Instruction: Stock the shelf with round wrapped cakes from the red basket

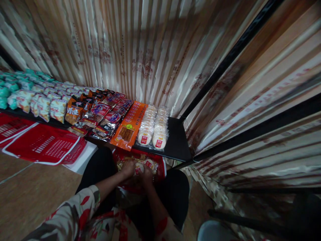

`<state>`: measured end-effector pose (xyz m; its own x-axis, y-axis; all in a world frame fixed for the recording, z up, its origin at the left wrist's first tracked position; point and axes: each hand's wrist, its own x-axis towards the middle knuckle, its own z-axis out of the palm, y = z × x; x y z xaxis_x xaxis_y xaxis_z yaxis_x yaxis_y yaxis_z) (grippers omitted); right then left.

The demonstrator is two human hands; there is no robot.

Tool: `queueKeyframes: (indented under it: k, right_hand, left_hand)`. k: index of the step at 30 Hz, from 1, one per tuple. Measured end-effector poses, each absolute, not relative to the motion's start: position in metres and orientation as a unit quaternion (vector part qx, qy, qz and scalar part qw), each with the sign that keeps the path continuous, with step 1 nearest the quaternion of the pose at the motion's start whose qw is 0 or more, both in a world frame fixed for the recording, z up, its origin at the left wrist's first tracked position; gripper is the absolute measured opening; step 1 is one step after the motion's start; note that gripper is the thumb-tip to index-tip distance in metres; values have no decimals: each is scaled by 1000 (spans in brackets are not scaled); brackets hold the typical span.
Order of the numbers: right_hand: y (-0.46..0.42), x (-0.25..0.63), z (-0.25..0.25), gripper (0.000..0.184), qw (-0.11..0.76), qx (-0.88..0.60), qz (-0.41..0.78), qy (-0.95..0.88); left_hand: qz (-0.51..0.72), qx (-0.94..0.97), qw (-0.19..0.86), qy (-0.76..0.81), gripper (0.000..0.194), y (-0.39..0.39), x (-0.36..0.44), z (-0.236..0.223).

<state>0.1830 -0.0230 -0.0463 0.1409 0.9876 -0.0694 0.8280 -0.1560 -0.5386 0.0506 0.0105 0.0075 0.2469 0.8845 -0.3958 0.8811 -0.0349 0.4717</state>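
Note:
Between my knees, both hands are low over a red basket (164,167) that holds several clear-wrapped packets. My left hand (128,168) is closed on the left side of a rice cracker packet (138,168) with a red label. On its right side my right hand (146,175) closes too, its fingers partly hidden in the dim light. Another rice cracker packet (149,163) lies just beyond in the basket. Ahead, two rows of similar wrapped rice crackers (159,135) stand on a black shelf (179,140).
Left of the crackers, the shelf carries orange flat packs (129,125), dark red snack bags (100,112), white bags (58,109) and green bags (10,87). A red basket (45,142) sits on the floor at left. Black metal bars (230,55) and a striped curtain (150,50) bound the space.

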Motion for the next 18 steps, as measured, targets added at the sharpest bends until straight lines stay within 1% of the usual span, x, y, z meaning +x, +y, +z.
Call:
queueKeyframes:
  k: [3, 9, 12, 16, 18]
  right_hand:
    - [-22, 185, -37, 39, 191, -734, 242, -605]
    - [-28, 190, -14, 30, 258, -728, 279, -570]
    - [-31, 193, 1, 31, 282, -724, 312, -547]
    - [-33, 199, 16, 30, 303, -720, 341, -523]
    - [-34, 202, 22, 29, 331, -705, 354, -518]
  left_hand:
    - [23, 722, 318, 615, 29, 14, 50, 16]
    - [124, 710, 323, 614, 26, 16, 50, 31]
    - [168, 707, 329, 603, 26, 15, 52, 39]
    - [231, 692, 344, 591, 34, 13, 55, 48]
    - [257, 679, 357, 589, 40, 11, 57, 51]
